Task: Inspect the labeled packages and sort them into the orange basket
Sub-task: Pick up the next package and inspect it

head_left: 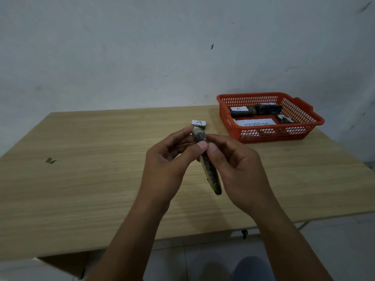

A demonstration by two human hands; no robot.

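A long dark package [211,173] with a white label marked "A" at its far end is held above the middle of the wooden table [91,169]. My left hand [168,161] and my right hand [233,165] both pinch its upper part between thumb and fingers. The orange basket [243,134] stands at the table's far right. Inside it lie a dark package labelled "A" [242,111], another dark package [267,108], a third at the right [285,119], and a white card reading "ABNORMAL" [256,122].
A pale wall rises right behind the table. A small dark mark [50,160] shows on the tabletop at the left. The table's near edge runs below my forearms, with tiled floor beyond it and a knee at the bottom.
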